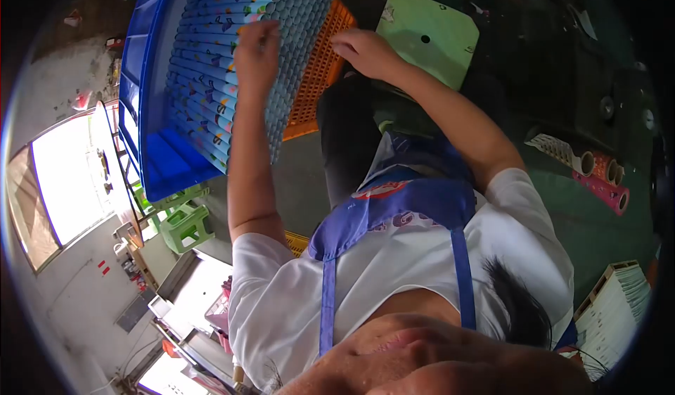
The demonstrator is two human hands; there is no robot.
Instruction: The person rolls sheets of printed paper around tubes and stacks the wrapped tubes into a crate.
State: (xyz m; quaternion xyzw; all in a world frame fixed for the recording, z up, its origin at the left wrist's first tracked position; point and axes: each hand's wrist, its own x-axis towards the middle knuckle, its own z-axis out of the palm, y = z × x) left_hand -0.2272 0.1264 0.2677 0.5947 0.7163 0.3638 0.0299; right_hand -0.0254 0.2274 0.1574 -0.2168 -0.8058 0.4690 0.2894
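A large stack of light-blue printed tubes (pixel 204 78) lies in a blue crate (pixel 146 92), the round tube ends facing right. My left hand (pixel 256 61) is over the stack near those ends, its fingers curled in. Whether anything is between them I cannot make out. To the right of the stack, my right hand (pixel 365 52) is bent at the wrist, its fingers drawn together and pointing left toward the tube ends. Its fingertips are over an orange plastic basket (pixel 309 99), and whatever they pinch, if anything, is too small to see.
A light-green stool top (pixel 429 36) with a central hole stands right of my right hand. Patterned rolls (pixel 601 180) lie on the floor at right. A green plastic stool (pixel 186 227) is at left. Stacked white material (pixel 612 317) stands at lower right.
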